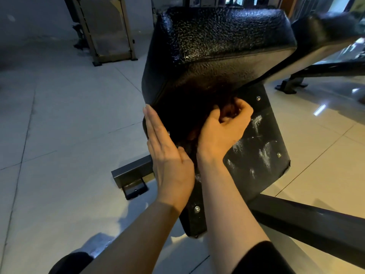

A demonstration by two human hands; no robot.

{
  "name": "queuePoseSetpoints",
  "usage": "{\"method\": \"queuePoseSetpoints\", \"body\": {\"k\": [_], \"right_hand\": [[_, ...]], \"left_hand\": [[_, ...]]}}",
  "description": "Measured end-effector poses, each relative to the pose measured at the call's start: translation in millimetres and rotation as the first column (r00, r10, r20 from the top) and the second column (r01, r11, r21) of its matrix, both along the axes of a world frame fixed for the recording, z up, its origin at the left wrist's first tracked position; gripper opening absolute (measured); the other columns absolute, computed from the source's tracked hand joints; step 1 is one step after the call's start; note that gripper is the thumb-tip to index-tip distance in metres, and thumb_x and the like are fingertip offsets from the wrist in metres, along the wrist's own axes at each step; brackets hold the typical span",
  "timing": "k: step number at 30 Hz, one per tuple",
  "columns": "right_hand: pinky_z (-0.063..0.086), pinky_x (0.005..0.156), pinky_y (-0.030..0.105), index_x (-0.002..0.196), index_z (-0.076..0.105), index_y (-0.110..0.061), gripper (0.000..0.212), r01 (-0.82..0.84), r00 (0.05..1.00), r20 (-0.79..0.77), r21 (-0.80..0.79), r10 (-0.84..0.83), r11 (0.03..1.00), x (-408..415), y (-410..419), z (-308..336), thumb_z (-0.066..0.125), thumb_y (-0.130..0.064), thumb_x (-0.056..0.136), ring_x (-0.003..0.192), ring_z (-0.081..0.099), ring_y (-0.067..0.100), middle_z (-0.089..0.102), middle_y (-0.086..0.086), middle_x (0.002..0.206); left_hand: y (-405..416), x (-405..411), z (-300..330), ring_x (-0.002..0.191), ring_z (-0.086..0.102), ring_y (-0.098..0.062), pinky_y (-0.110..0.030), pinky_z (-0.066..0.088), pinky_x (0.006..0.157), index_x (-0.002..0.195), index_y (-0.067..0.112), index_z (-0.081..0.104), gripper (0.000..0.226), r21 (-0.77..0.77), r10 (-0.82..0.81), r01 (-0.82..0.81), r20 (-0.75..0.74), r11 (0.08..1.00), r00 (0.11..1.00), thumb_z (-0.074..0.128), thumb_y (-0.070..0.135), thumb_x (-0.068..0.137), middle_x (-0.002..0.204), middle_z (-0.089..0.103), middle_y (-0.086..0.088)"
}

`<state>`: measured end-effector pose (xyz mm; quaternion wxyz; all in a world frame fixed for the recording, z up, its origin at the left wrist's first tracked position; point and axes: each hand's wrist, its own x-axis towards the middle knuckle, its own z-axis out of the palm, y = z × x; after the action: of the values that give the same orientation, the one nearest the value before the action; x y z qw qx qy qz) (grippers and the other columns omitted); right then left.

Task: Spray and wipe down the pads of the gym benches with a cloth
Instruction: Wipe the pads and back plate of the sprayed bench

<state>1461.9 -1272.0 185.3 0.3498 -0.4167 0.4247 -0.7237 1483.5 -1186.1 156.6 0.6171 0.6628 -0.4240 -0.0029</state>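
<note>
A black textured bench pad [223, 34] fills the upper middle, tilted, with its underside board [262, 135] showing whitish smears and bolts. My left hand [167, 155] lies flat with straight fingers against the pad's left edge. My right hand [225, 127] has its fingers curled against the shadowed lower face of the pad. It seems to grip a dark cloth [186, 147] bunched between the two hands, which is hard to make out in the shadow. No spray bottle is in view.
The bench's black steel beam [316, 224] runs across the lower right, and its foot bar [132, 173] sits on the tiled floor at the left. A second bench [325, 26] stands at the upper right. A metal machine frame [106, 36] stands at the back left.
</note>
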Motion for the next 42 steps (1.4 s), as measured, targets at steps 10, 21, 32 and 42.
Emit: {"method": "queuePoseSetpoints", "body": {"k": [10,21,32,42], "right_hand": [[0.041,0.077,0.008,0.117,0.051,-0.005,0.042,0.016,1.0,-0.019,0.022,-0.015,1.0,-3.1,-20.2,2.1,0.061,0.006,0.078,0.099,0.057,0.02,0.056,0.012,0.115],[0.047,0.071,0.019,0.097,0.048,-0.016,0.036,-0.299,0.954,0.003,0.105,0.301,0.948,15.8,-16.5,-8.5,0.06,0.011,0.076,0.078,0.055,0.002,0.057,-0.001,0.088],[0.047,0.073,0.025,0.094,0.045,-0.019,0.033,-0.138,0.989,0.051,-0.045,0.14,0.989,10.2,39.1,17.1,0.057,-0.002,0.069,0.088,0.056,0.023,0.055,0.016,0.102],[0.05,0.075,0.037,0.096,0.045,-0.014,0.037,0.023,1.0,0.005,-0.271,-0.023,0.962,1.6,82.1,38.9,0.062,0.005,0.069,0.089,0.053,0.022,0.049,0.009,0.1]], "left_hand": [[-9.1,-2.0,-2.1,0.148,0.017,-0.015,-0.045,0.039,0.112,0.146,0.041,-0.015,0.11,-0.009,0.039,-0.039,-0.013,0.999,0.999,0.049,-0.021,0.082,0.163,-0.004,0.006],[-4.5,5.5,-3.9,0.145,0.024,-0.013,-0.015,0.034,0.109,0.144,0.042,0.002,0.105,-0.03,0.061,-0.061,-0.005,0.998,0.998,0.041,-0.027,0.075,0.161,0.01,-0.002],[23.1,21.3,5.3,0.138,0.03,-0.007,-0.019,0.034,0.108,0.147,0.038,0.021,0.088,-0.01,0.039,-0.039,0.025,0.999,0.999,0.042,-0.016,0.081,0.149,0.031,0.009],[56.6,31.8,23.4,0.134,0.036,-0.014,-0.02,0.036,0.108,0.148,0.025,0.037,0.074,0.018,-0.057,0.054,0.2,0.998,0.978,0.039,-0.003,0.079,0.146,0.04,0.0]]}}
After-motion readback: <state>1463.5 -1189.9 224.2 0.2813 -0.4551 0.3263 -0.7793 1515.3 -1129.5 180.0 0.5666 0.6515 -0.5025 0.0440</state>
